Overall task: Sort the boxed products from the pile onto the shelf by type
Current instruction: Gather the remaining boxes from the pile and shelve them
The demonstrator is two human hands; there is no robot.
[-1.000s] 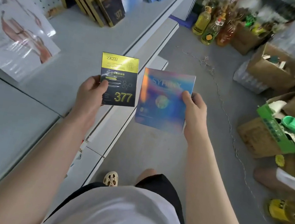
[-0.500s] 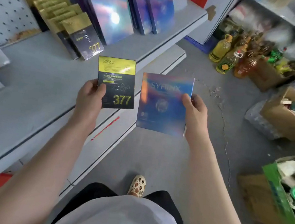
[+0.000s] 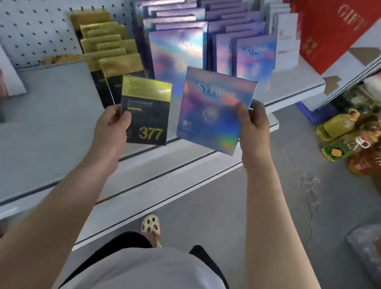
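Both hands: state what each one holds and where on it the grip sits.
Left hand grips the black-and-yellow 377 box at its lower left edge. Right hand grips the holographic SYRINX box at its right edge, thumb on the front.

On the shelf (image 3: pixel 40 123), the 377 boxes (image 3: pixel 113 60) stand left of the Syrinx boxes (image 3: pixel 182 35).

The person wears a light grey top (image 3: pixel 152 283) over dark black shorts (image 3: pixel 127 239), which show just above the top's hem. Both forearms are bare, with no sleeves, watch or rings in view. One foot, beyond the shorts, wears a cream perforated clog (image 3: pixel 151 223) with round holes.
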